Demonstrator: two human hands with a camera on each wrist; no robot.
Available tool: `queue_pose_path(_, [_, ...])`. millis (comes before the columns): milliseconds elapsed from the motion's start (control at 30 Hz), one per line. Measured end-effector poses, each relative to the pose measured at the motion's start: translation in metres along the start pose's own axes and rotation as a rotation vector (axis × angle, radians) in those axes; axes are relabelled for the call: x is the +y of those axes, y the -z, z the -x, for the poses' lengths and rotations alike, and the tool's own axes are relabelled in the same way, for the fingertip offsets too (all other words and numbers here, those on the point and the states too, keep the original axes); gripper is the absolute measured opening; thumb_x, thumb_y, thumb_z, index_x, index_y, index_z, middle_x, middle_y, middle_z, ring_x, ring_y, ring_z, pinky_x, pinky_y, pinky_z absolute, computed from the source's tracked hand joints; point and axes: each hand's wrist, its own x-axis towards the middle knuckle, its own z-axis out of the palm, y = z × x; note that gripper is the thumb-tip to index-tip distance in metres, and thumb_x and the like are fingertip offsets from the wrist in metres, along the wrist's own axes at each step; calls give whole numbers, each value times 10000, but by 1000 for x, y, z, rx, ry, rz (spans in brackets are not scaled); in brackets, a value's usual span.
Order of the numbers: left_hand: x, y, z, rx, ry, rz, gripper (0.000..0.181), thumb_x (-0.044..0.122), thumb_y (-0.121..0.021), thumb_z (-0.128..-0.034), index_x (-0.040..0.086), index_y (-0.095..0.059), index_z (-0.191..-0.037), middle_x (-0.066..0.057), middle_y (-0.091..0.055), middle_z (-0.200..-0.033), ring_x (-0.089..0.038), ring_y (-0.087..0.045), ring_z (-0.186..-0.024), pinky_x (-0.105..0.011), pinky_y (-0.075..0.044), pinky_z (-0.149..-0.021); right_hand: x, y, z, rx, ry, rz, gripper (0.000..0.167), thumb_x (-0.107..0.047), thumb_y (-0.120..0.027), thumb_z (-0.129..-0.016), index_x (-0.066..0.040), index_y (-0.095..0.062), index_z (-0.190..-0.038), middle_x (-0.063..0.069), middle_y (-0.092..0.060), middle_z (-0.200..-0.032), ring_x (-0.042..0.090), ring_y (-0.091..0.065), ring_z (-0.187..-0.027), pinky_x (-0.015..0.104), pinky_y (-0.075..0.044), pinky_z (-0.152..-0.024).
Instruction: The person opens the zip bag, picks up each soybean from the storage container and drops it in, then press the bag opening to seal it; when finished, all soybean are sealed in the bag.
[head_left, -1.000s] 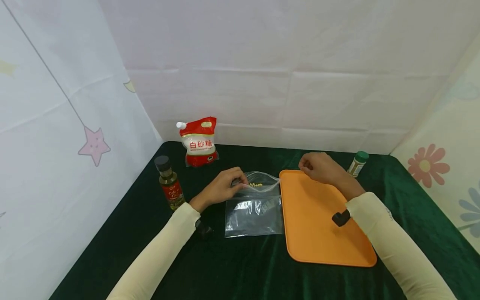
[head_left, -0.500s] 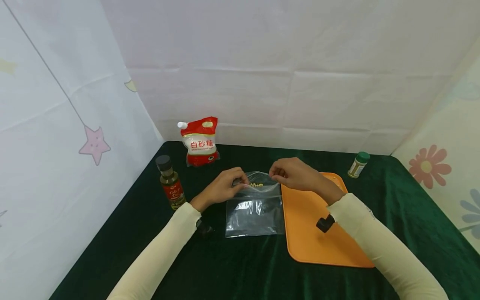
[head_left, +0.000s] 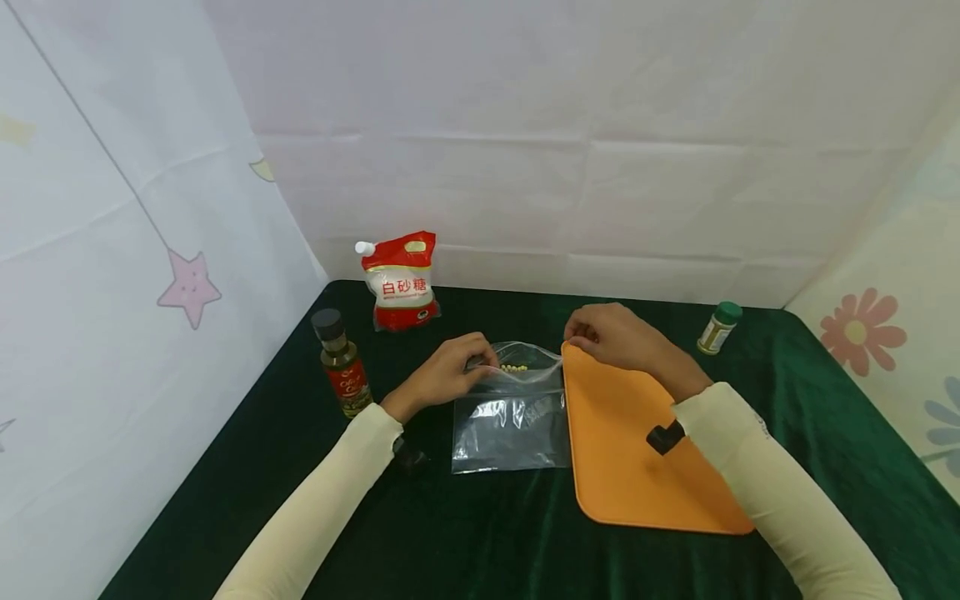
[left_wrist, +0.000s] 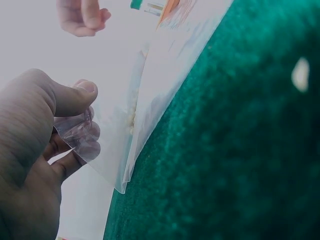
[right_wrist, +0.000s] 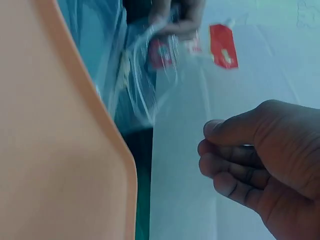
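A clear zip bag (head_left: 510, 429) lies on the green cloth, its mouth held apart. Small yellow pieces (head_left: 514, 367) show through the opening; their kind is too small to tell. My left hand (head_left: 453, 368) pinches the bag's top left edge between thumb and fingers, and the left wrist view shows the film (left_wrist: 80, 131) between them. My right hand (head_left: 618, 337) is above the far left corner of the orange tray (head_left: 637, 450). In the right wrist view its fingers (right_wrist: 235, 185) are loosely curled near the thumb, with nothing visible between them.
An oil bottle (head_left: 345, 375) with a dark cap stands left of my left hand. Behind it is a red and white sugar pouch (head_left: 403, 287) with a white spout. A green-capped jar (head_left: 717, 328) stands at the back right. White fabric (head_left: 570, 167) hangs behind the table.
My right hand moved left from the tray's far corner to the bag's mouth, then back right over the tray corner. My left hand has kept its hold on the bag.
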Motion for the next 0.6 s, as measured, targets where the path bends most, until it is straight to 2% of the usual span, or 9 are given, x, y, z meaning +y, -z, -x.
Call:
queue_pose_path(133, [0, 0, 0, -1, 1, 0, 96, 138, -689, -963, 194, -658, -1033, 88, -576, -1020, -81, -559, -890, -293, -507, -800, 24, 14, 11, -38, -73, 65, 51, -123, -667, -975, -146, -699, -1007, -30, -675, -935, 123, -622, -801, 357, -547, -737])
queue_pose_path(300, [1, 1, 1, 5, 8, -5, 92, 136, -683, -967, 202, -657, -1025, 97, -574, -1013, -78, -556, -882, -290, -506, -796, 48, 21, 20, -167, -176, 139, 83, -76, -644, -967, -92, -707, -1018, 5, -662, -928, 165, -594, -786, 385, -529, -739])
queue_pose_path(400, [1, 1, 1, 3, 10, -1, 93, 138, -680, -969, 207, -655, -1027, 98, -573, -1017, -77, -556, -888, -291, -507, -800, 59, 18, 25, -248, -250, 172, 116, -63, -615, -976, -60, -705, -1048, 25, -654, -933, 186, -589, -796, 399, -529, -758])
queue_pose_path(500, [2, 1, 1, -1, 14, 7, 99, 129, -680, -967, 201, -653, -1029, 92, -574, -1024, -74, -560, -899, -287, -508, -811, 69, 10, 29, -294, -284, 189, 120, -63, -611, -978, -44, -702, -1054, 34, -656, -936, 199, -588, -810, 407, -533, -781])
queue_pose_path(600, [2, 0, 0, -5, 18, 10, 104, 120, -682, -964, 196, -652, -1027, 89, -576, -1025, -70, -562, -903, -282, -509, -816, 77, 0, 32, -311, -287, 188, 86, -67, -618, -977, -47, -694, -1013, 28, -642, -900, 203, -569, -794, 395, -526, -766])
